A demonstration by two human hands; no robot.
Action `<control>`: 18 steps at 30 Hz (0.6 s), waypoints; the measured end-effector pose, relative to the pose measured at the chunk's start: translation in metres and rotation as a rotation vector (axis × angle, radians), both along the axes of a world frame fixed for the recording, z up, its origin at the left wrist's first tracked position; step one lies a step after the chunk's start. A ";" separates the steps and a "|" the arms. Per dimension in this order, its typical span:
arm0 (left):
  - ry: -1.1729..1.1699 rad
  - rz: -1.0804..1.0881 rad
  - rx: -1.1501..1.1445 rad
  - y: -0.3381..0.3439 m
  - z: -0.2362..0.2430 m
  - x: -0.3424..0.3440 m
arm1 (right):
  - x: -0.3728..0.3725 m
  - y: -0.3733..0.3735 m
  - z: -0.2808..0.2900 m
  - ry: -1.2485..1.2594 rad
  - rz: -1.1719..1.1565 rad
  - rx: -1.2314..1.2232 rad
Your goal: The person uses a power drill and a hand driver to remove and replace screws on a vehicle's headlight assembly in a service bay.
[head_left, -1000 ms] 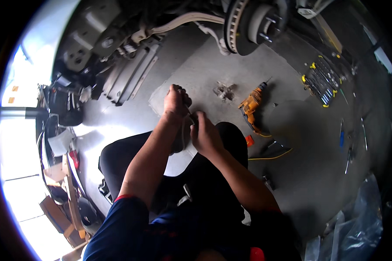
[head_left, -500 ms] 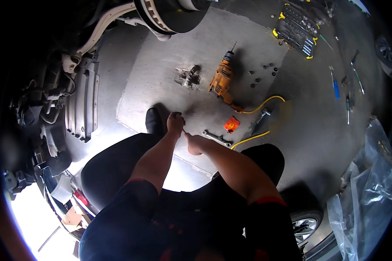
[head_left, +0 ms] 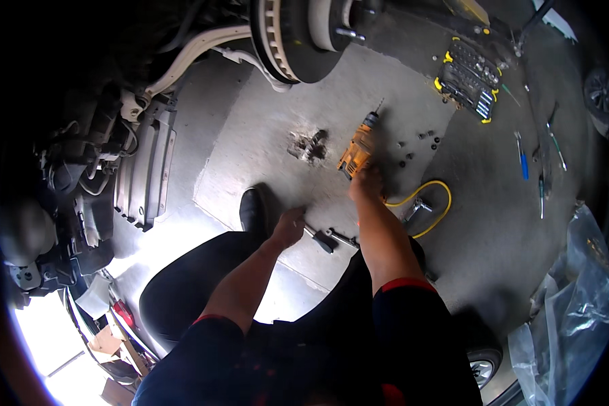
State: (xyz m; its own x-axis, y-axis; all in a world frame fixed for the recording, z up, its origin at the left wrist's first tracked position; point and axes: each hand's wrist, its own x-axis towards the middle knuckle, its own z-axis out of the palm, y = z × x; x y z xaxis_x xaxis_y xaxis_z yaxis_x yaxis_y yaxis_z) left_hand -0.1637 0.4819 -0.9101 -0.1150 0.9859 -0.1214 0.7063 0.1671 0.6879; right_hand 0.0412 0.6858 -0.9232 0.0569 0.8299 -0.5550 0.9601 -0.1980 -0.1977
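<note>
Concrete floor (head_left: pixel 233 159) stretches between the ribbed panel (head_left: pixel 145 162) on the left and the corded orange drill (head_left: pixel 360 145), broken by a rough-edged pit (head_left: pixel 308 145) just left of the drill. The brake disc (head_left: pixel 308 61) overhangs the far edge; the open socket set (head_left: pixel 468 76) bounds the far right, and loose sockets (head_left: pixel 423 136) lie near the drill's right side. The yellow cord (head_left: pixel 448 196) loops right of the right forearm.

The right hand (head_left: pixel 366 184), arm reaching forward, rests at the drill's handle; its fingers are hidden, so I cannot tell how tightly they close. The left hand (head_left: pixel 289 228), beside the black shoe (head_left: pixel 252 211), is curled round the shaft end of a black-handled tool (head_left: pixel 323 242), handle pointing toward the ratchet wrench (head_left: pixel 343 237). Markings on the drill are too small to make out.
</note>
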 end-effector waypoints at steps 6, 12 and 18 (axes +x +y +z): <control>0.761 -0.890 -0.157 -0.015 -0.013 -0.115 | -0.007 0.012 0.093 0.169 0.295 0.002; 0.474 -0.032 -0.398 0.070 0.320 -0.091 | 0.083 0.030 0.157 0.306 0.469 0.025; -0.686 0.358 0.304 -0.050 0.485 -0.095 | 0.119 0.013 0.210 0.608 0.293 0.120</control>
State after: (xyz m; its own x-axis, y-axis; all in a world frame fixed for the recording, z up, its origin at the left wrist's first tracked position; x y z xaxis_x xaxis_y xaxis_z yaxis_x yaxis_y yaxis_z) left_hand -0.2585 0.4324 -0.4254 -0.4258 0.9047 -0.0129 0.0533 0.0393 0.9978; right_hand 0.1604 0.6993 -0.7135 -0.4719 0.8215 -0.3201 0.6819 0.1099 -0.7232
